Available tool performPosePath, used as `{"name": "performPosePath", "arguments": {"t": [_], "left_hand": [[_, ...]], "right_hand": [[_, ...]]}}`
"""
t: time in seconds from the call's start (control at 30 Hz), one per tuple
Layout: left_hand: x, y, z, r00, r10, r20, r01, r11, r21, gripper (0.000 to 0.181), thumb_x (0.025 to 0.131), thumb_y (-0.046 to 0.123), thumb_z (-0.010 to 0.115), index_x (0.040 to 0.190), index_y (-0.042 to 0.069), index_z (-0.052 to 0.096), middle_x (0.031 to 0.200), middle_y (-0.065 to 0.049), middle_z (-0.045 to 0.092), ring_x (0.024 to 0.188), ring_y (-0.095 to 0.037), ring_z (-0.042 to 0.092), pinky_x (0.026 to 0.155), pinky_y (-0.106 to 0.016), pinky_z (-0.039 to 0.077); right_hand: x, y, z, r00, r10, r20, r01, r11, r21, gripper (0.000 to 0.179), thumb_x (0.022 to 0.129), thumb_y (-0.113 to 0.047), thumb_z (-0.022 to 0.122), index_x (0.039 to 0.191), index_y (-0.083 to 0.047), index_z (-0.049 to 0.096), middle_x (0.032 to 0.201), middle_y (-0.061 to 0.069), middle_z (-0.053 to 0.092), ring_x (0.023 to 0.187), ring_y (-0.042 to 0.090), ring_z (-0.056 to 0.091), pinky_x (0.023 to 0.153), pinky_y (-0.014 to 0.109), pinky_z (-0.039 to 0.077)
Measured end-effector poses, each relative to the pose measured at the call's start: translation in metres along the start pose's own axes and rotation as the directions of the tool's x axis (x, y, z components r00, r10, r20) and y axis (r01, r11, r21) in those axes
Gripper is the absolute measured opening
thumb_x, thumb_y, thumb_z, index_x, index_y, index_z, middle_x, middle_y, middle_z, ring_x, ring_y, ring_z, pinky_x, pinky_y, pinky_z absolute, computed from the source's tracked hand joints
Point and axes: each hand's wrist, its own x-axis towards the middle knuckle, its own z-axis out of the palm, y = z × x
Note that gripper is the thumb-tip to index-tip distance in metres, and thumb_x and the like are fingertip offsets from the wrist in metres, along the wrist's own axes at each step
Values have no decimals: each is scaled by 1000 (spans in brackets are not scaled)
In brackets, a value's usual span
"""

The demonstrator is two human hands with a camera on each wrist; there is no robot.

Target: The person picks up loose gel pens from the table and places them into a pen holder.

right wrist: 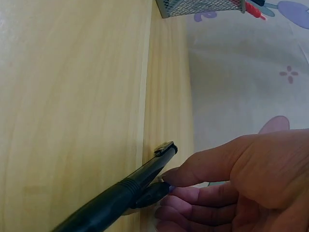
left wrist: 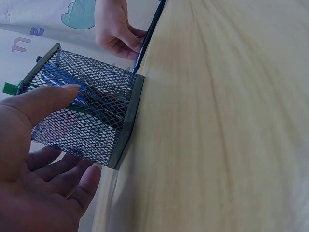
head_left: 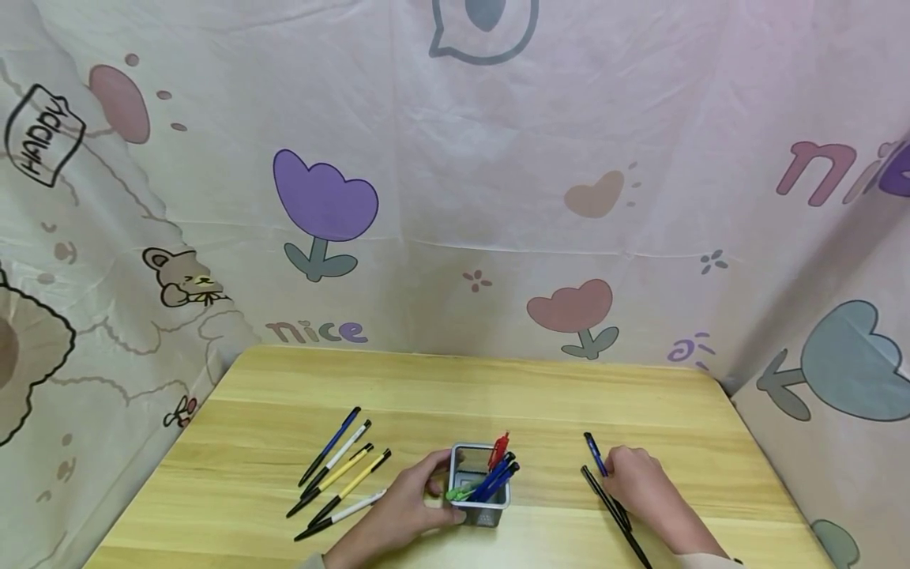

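Note:
A black mesh pen holder (head_left: 483,518) stands upright on the table with a red pen (head_left: 500,452), two blue pens (head_left: 494,480) and a green item (head_left: 460,494) leaning in it. My left hand (head_left: 411,499) grips the holder from its left side, the thumb lying across the mesh (left wrist: 87,128) and the fingers on the opposite face. Off to the right, my right hand (head_left: 636,484) pinches a blue pen (head_left: 593,450) between thumb and fingertips, low over the table. Right beside that pen lies a black pen (head_left: 603,494), its clip end pointing away from me.
Left of my left hand several pens lie slanted in a loose row: a blue pen (head_left: 330,444), a white pen (head_left: 344,454), yellow pens (head_left: 353,487) and another white pen (head_left: 348,512). The wooden table (head_left: 426,387) ends at a patterned cloth backdrop (head_left: 455,197).

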Motion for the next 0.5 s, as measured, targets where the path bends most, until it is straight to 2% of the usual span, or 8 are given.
{"name": "performPosePath", "arguments": {"t": [0.33, 0.5], "left_hand": [[0, 0, 0, 1000, -14, -5, 14, 1000, 19, 83, 80, 20, 88, 152, 10, 48, 141, -15, 64, 93, -11, 60, 84, -21, 49], [0, 0, 0, 1000, -9, -4, 9, 1000, 7, 83, 80, 19, 88, 152, 10, 48, 141, -14, 64, 95, -11, 61, 86, -21, 51]], "right_hand": [[0, -2, 0, 998, 51, -29, -51, 998, 28, 8, 82, -10, 79, 81, -4, 74, 76, 4, 69, 64, 16, 57, 55, 29, 50], [-3, -11, -6, 991, -5, -133, 9, 1000, 29, 8, 81, -8, 78, 79, -7, 70, 72, 1, 68, 62, 14, 58, 53, 27, 50]]}}
